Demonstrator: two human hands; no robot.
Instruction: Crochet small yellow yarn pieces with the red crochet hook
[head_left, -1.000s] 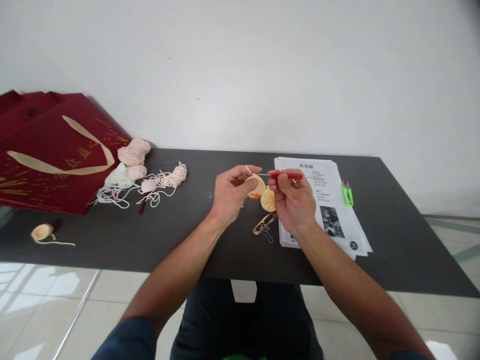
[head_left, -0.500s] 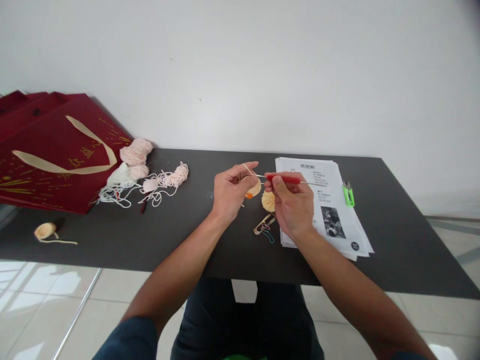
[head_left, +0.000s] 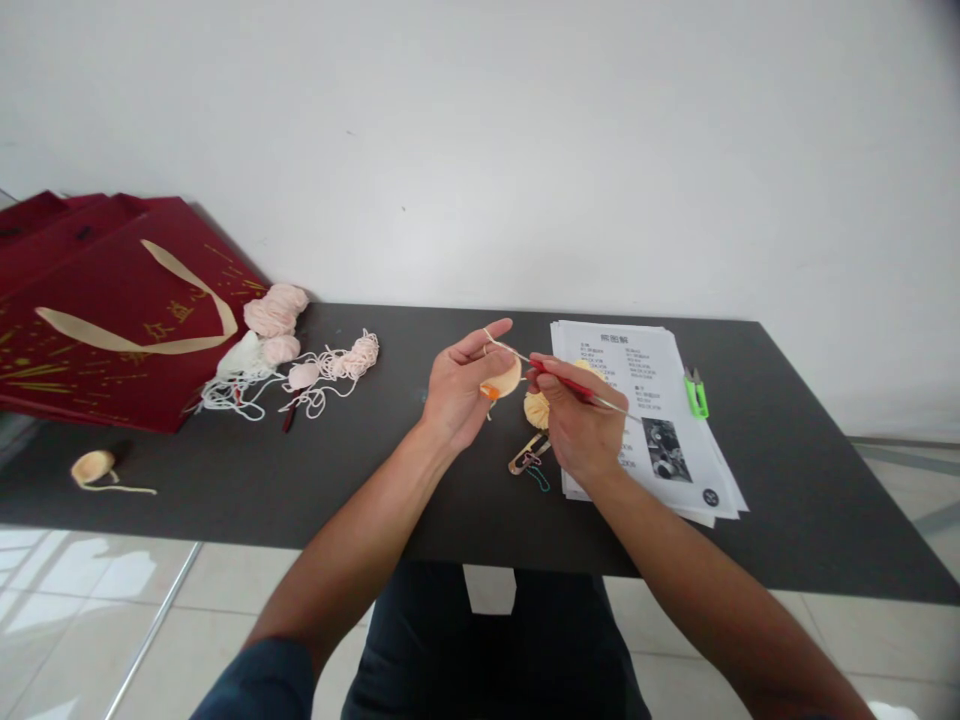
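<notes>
Between the thumb and fingers of my left hand (head_left: 459,390) is a small round cream crochet piece (head_left: 510,378) with an orange stitch marker (head_left: 490,392) on its edge. Cream yarn loops over my left index finger. My right hand (head_left: 586,420) is closed around the red handle of a crochet hook (head_left: 562,377); its metal tip points left to the yarn beside the piece. Partly hidden behind my right hand lies a ball of pale yellow yarn (head_left: 537,410). Just below it, a metal clip (head_left: 525,455) lies with pink and teal stitch markers (head_left: 538,477).
Printed sheets (head_left: 679,400) lie on the dark table (head_left: 360,480) at right, with green thread snips (head_left: 696,393) beside them. Dark red gift bags (head_left: 112,300) stand at left, near pink yarn (head_left: 274,310) and white yarn (head_left: 244,370). A cream crocheted cup (head_left: 91,467) sits at the front left.
The crochet hook has tilted, its handle end dropping toward me. My left hand has turned slightly, showing more of the crochet piece. The view has shifted a little.
</notes>
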